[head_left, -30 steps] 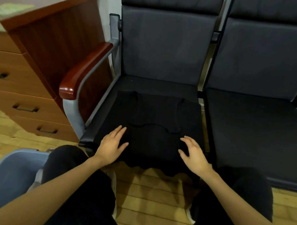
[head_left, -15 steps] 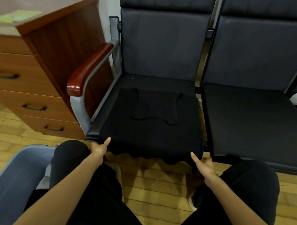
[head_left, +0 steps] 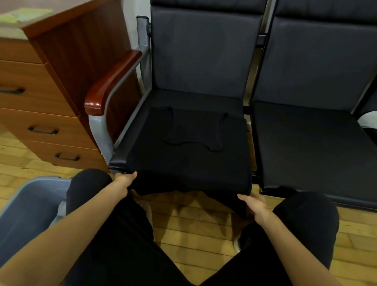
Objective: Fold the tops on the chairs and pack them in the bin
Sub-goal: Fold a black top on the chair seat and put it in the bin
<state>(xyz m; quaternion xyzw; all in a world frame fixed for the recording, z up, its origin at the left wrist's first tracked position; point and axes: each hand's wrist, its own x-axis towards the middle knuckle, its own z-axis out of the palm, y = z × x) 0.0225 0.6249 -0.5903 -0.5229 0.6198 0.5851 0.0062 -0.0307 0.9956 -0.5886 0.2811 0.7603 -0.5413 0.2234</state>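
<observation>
A black sleeveless top (head_left: 189,156) lies flat on the left chair's seat (head_left: 198,100), straps toward the backrest, its hem hanging over the front edge. My left hand (head_left: 124,180) grips the hem at the lower left corner. My right hand (head_left: 253,204) holds the hem at the lower right corner, where the cloth droops below the seat. The grey bin (head_left: 22,213) stands on the floor at my left, beside my knee.
A wooden drawer cabinet (head_left: 45,89) stands left of the chair, close to its red-brown armrest (head_left: 110,83). A second dark seat (head_left: 312,144) adjoins on the right, with something white (head_left: 376,120) at its far edge. My knees sit close to the seat front.
Both hands slid off the top of the cloth, down to the seat's front edge, and took hold of the hem corners. The camera view shifted slightly.
</observation>
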